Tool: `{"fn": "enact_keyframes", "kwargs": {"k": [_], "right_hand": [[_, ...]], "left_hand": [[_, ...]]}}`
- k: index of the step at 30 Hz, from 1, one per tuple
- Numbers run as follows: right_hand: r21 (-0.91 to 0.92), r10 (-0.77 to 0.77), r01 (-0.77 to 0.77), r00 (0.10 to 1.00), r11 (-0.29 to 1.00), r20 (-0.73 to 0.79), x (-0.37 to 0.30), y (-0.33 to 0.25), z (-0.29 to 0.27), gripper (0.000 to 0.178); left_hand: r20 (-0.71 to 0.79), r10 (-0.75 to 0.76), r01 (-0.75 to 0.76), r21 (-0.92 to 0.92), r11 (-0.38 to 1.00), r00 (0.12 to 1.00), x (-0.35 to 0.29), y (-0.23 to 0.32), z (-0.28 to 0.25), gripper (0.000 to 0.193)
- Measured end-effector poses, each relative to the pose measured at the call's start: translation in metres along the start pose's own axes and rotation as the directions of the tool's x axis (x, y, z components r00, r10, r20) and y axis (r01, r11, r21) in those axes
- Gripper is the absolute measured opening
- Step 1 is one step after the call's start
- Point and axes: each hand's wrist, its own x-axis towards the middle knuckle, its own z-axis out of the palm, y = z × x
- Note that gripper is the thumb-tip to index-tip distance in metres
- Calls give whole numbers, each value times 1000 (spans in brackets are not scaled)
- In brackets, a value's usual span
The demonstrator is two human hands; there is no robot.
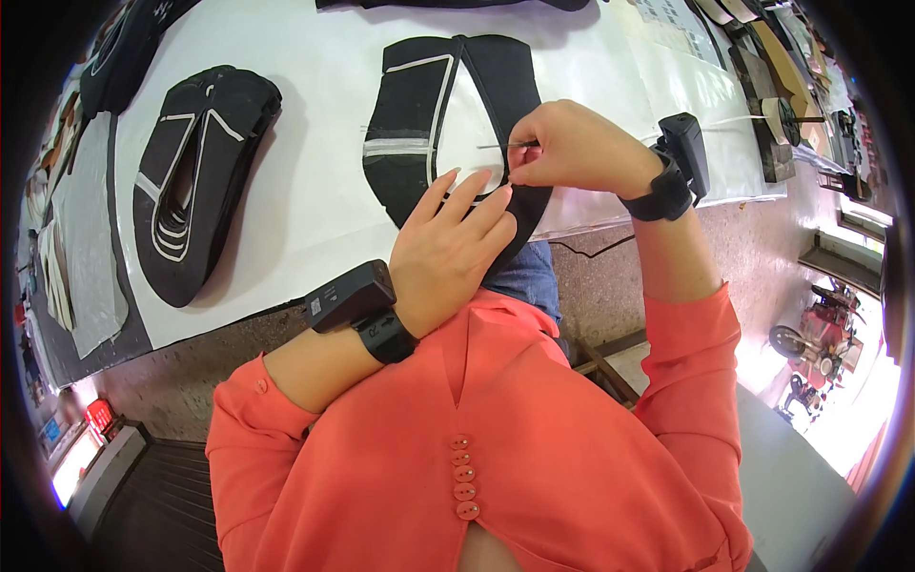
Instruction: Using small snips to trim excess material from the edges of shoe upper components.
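A flat black shoe upper (398, 107) with a pointed oval opening lies on the white-covered table (315, 143). White lines run along the left side of the opening, and a pale band crosses its left flank. My left hand (448, 238) rests flat on the upper's lower part, fingers stretched and slightly spread. At the opening's right edge my right hand (577, 148) is closed in a pinch on a thin dark pointed tool (491, 146), whose tip reaches left over the opening. Its exact kind is too small to tell.
To the left sits a stack of similar black uppers (229, 195) with white lines. A spool (780, 121) stands at the right, a white strand (729, 121) running from it toward my right wrist. More black pieces (124, 57) lie at the far left. The table's front edge is close to my body.
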Motion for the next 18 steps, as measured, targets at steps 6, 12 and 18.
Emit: {"fn": "enact_keyframes", "kwargs": {"k": [6, 12, 18], "right_hand": [[183, 50, -50, 999, 982, 5, -2, -1, -5, 20], [296, 163, -131, 983, 946, -86, -19, -18, 19, 18], [197, 38, -4, 985, 980, -171, -17, -5, 16, 18]], "left_hand": [[19, 1, 0, -45, 999, 1000, 1, -6, -2, 19], [102, 28, -28, -2, 1000, 994, -5, -9, -15, 16], [71, 4, -4, -3, 1000, 997, -7, -6, -10, 16]]}}
